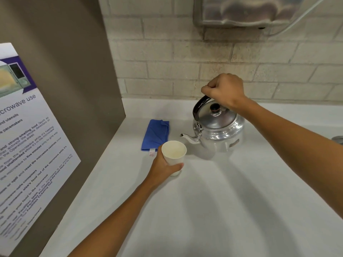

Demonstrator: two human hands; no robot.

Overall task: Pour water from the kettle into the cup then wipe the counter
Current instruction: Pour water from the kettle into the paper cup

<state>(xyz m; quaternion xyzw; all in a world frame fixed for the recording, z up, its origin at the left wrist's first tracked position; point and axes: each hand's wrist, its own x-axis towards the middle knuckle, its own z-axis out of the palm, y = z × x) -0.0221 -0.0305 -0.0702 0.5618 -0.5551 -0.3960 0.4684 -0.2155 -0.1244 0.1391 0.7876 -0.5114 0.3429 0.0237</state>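
A shiny metal kettle (220,131) stands on the white counter (213,201), its spout pointing left toward the cup. My right hand (225,89) is closed around the kettle's black arched handle from above. A white paper cup (173,154) stands on the counter just left of the spout, and my left hand (163,166) wraps around its lower part. The inside of the cup looks pale; I cannot tell if it holds water. A folded blue cloth (156,134) lies flat behind the cup, to the kettle's left.
A brown panel (74,80) with a microwave-use notice (24,145) walls off the left side. A pale brick wall (185,67) runs along the back, with a metal dispenser (241,12) mounted high. A grey object (338,140) shows at the right edge.
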